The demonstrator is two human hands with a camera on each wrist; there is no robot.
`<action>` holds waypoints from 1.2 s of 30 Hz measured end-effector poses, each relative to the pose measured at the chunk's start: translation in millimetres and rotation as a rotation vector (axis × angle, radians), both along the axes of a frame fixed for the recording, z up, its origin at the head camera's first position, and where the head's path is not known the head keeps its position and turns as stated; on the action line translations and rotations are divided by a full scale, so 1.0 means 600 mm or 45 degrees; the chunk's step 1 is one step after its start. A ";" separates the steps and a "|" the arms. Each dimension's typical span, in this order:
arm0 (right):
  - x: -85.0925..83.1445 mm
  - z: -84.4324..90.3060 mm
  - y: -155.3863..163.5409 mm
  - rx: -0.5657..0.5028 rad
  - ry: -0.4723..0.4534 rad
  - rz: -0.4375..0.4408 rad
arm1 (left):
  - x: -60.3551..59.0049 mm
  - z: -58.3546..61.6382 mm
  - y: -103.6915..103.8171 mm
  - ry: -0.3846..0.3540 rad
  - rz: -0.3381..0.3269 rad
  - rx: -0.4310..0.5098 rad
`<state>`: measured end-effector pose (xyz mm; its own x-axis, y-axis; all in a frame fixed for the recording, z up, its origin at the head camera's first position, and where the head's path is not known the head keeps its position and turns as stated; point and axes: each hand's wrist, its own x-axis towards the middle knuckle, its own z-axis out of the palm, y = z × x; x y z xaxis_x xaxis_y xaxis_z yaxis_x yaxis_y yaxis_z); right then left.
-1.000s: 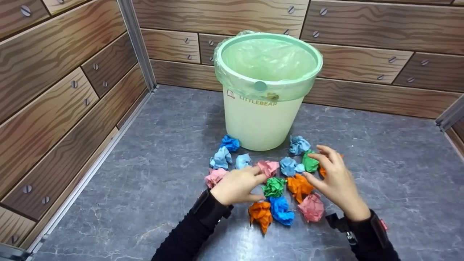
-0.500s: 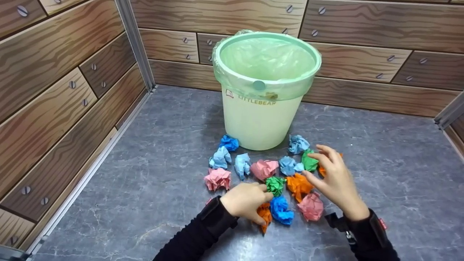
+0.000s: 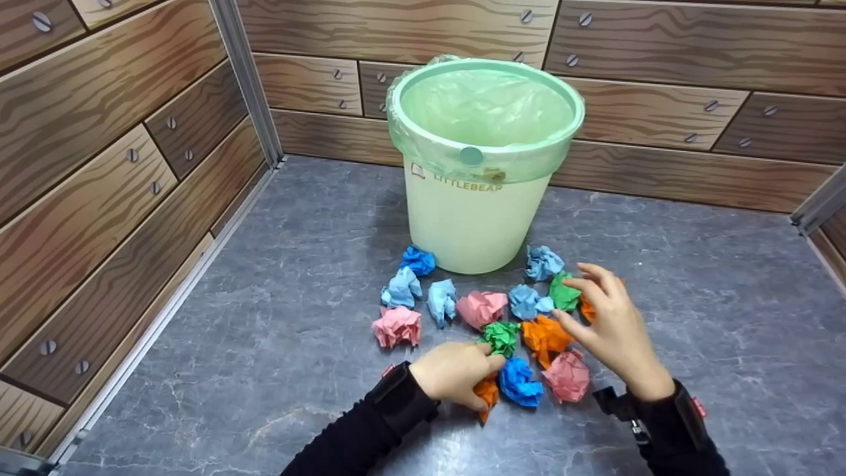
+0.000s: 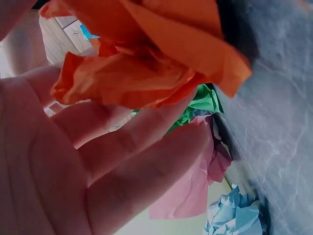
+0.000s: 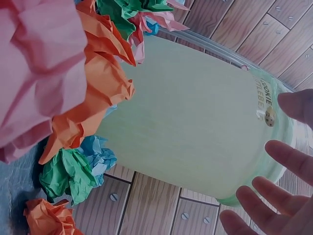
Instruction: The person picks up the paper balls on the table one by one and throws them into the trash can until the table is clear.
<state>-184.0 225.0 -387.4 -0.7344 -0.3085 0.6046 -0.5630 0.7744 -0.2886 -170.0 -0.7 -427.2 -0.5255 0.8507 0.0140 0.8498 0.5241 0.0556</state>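
Several crumpled paper balls lie on the grey floor in front of a light green bin (image 3: 423, 135) lined with a bag. My left hand (image 3: 477, 380) grips the nearest orange ball (image 3: 489, 393), thumb above and fingers under it. In the left wrist view that orange ball (image 4: 142, 63) rests against my curled fingers (image 4: 122, 161). My right hand (image 3: 598, 311) hovers with spread fingers over another orange ball (image 3: 545, 337) and a green ball (image 3: 565, 294), holding nothing. The right wrist view shows its straight fingers (image 5: 274, 196) before the bin (image 5: 195, 127).
A blue ball (image 3: 519, 383) and a pink ball (image 3: 568, 377) lie beside the gripped one. More pink, green and light blue balls spread toward the bin. Wood-patterned walls (image 3: 99, 165) close the left and back sides.
My left hand has drawn back from the pink and green balls and closed on the nearest orange ball. The right hand has hardly moved.
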 end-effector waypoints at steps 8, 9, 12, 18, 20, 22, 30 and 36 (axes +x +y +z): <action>-0.006 -0.005 0.005 -0.015 0.009 -0.010 | -0.002 0.003 0.000 0.008 0.000 0.016; -0.006 -0.005 0.005 -0.017 0.010 -0.010 | -0.001 0.006 0.000 0.016 0.009 0.018; -0.008 -0.004 0.007 -0.024 0.015 -0.004 | -0.003 0.015 -0.004 0.059 0.035 0.036; -0.009 -0.001 0.011 -0.048 0.000 -0.007 | -0.010 0.043 -0.022 0.146 0.069 0.170; -0.010 -0.001 0.013 -0.048 0.000 -0.016 | -0.012 0.056 -0.031 0.184 0.089 0.257; -0.010 -0.001 0.014 -0.046 0.004 -0.023 | -0.016 0.070 -0.039 0.227 0.110 0.363; -0.010 -0.002 0.014 -0.053 0.011 -0.018 | -0.030 0.125 -0.058 0.340 0.237 0.654; -0.010 -0.003 0.011 -0.055 0.004 -0.004 | -0.042 0.161 -0.060 0.423 0.336 0.688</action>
<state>-190.0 231.5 -389.3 -0.7335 -0.2800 0.6194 -0.5616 0.7629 -0.3202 -195.2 -36.9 -330.5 -0.6087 0.5227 0.5968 0.7145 0.6882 0.1259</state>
